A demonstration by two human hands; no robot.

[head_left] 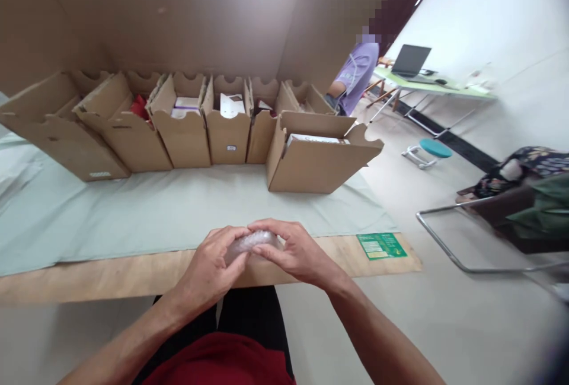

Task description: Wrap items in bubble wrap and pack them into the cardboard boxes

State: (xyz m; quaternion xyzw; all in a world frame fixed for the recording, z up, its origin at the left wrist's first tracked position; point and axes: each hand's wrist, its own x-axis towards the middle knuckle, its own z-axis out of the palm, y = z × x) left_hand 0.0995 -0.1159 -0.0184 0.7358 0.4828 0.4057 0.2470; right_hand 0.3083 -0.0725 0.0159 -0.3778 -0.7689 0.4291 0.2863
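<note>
Two hands, the left (212, 267) and the right (296, 250), share a rounded bundle of clear, bumpy plastic (255, 241), much like bubble wrap, over the near edge of the desk (120, 272). Both sets of fingers (233, 232) are curved and partly closed, gripping opposite ends of it, thumbs nearest the body; whether it also rests on the wood cannot be told. Pale, softly creased green cloth (186, 204) covers the desk behind a bare, grained wooden strip, where a flat, glossy green card (381, 246) lies to the right. Beyond stand tan cardboard bins (186, 142) with scalloped rims; one boxy, angular bin (311, 162) sits closer, turned sideways.
</note>
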